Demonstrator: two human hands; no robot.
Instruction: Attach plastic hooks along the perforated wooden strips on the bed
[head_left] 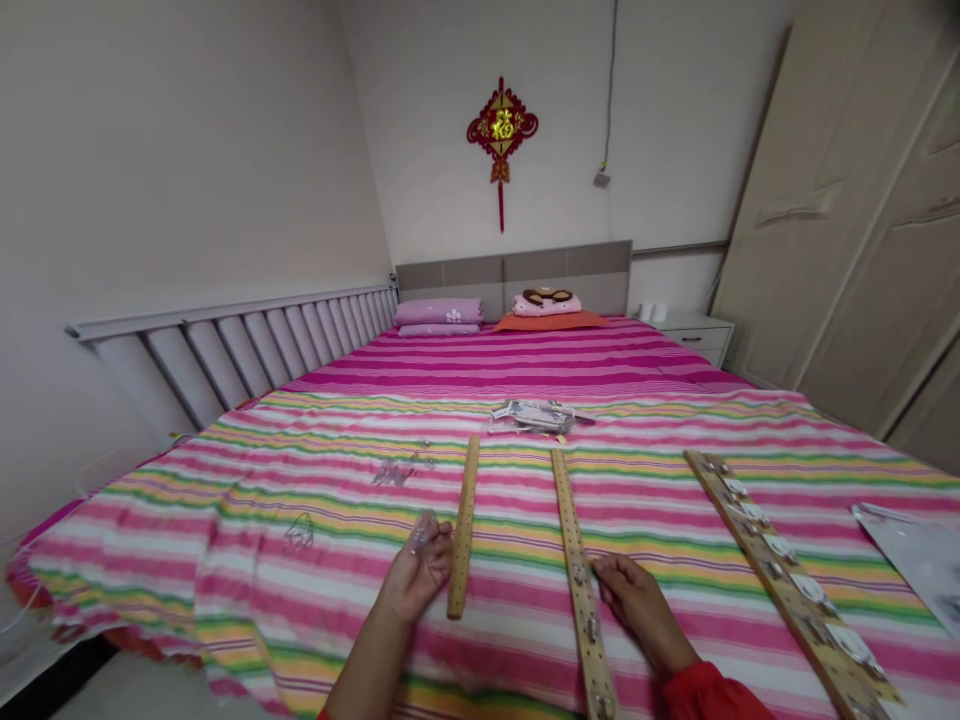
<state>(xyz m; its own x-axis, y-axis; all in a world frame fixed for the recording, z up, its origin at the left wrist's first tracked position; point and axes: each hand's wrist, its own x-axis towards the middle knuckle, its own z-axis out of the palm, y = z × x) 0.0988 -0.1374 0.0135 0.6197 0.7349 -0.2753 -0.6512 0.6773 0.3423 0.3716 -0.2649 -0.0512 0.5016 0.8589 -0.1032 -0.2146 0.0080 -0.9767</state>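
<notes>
My left hand [420, 578] is closed, fingers curled, around a small clear plastic bag [424, 526]. It is just left of a narrow wooden strip with rows of holes [465, 530]. My right hand [636, 602] has its fingertips pinched together at the right edge of a second holed wooden strip [568, 515]. Whether something small is between those fingertips is hidden. Small shiny metal pieces [590, 630] sit along the near half of this second strip. Further right, a wider wooden strip [739, 530] bears several metal pieces and white round pieces [812, 592].
Small clear packets [394, 472] and a thin crumpled clear item [300, 532] lie left on the striped bedsheet [247, 600]. Behind the strips is a pile of plastic packages [534, 416]. A flat plastic bag [911, 555] lies at the right. A radiator [247, 345] lines the left wall.
</notes>
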